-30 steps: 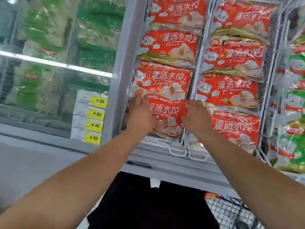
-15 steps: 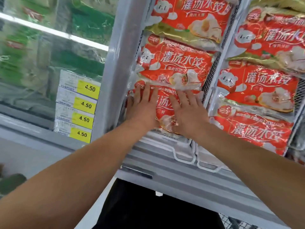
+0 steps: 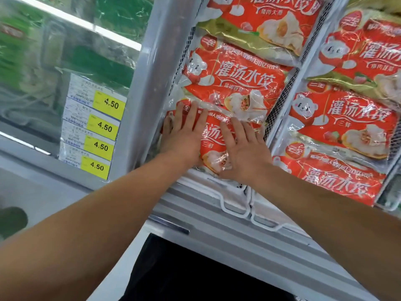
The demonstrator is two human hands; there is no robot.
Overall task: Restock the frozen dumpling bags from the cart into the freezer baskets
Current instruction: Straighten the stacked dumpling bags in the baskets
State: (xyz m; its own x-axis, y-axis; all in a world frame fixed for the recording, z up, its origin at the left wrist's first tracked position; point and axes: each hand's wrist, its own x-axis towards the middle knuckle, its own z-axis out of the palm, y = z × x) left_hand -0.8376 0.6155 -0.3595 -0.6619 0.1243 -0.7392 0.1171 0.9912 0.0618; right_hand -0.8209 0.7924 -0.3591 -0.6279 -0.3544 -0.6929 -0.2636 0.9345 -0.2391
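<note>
Nearest dumpling bag [image 3: 213, 135] in left freezer basket [image 3: 219, 192] is pressed flat by left hand [image 3: 184, 135] & right hand [image 3: 243, 153], fingers straight, side by side, prob. to seat it under next bag [image 3: 234, 83].

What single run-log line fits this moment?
left hand: flat on front dumpling bag | right hand: flat on same | place: left basket
</note>
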